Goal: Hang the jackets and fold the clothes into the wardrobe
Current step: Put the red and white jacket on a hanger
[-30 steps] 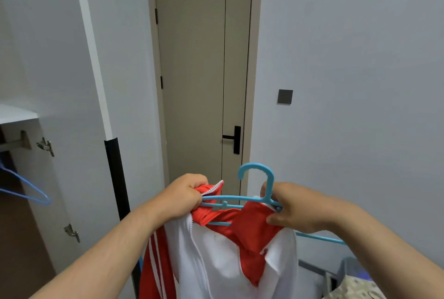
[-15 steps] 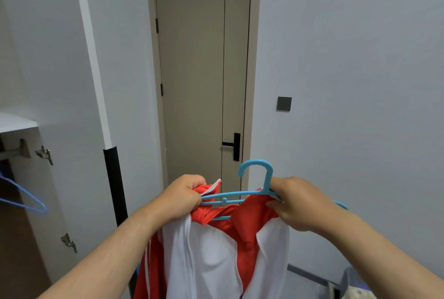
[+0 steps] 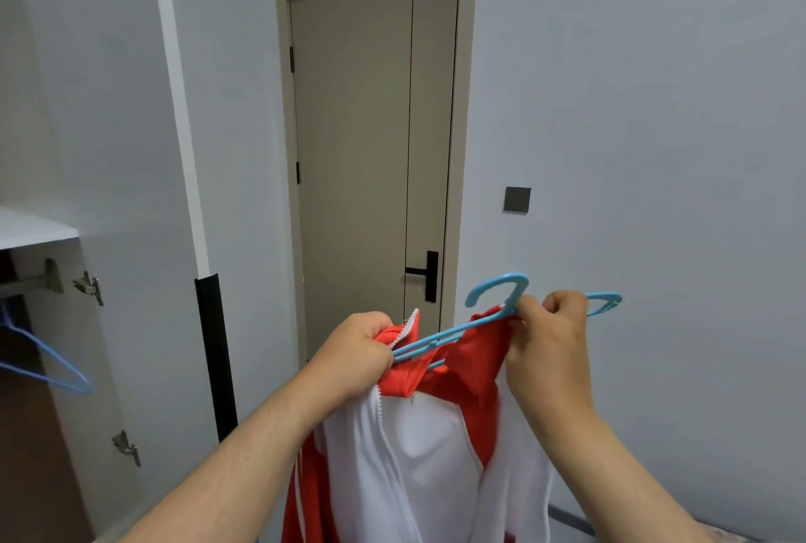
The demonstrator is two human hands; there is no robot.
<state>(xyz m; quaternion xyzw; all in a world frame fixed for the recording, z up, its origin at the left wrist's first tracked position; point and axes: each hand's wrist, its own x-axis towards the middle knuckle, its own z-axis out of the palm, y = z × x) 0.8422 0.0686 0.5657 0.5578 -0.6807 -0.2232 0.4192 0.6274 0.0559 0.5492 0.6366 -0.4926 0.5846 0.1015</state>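
The left hand (image 3: 355, 352) is clenching the red-and-white jacket (image 3: 418, 446) at its collar, while the right hand (image 3: 547, 337) is pinching the tilted blue hanger (image 3: 488, 315) between them.

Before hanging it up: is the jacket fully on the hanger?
Only partly: one hanger end sticks out bare past the right hand; left hand grips the jacket.

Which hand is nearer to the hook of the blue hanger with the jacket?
Right. The right hand pinches the hanger just below its hook; the left hand grips the jacket collar at the hanger's far end.
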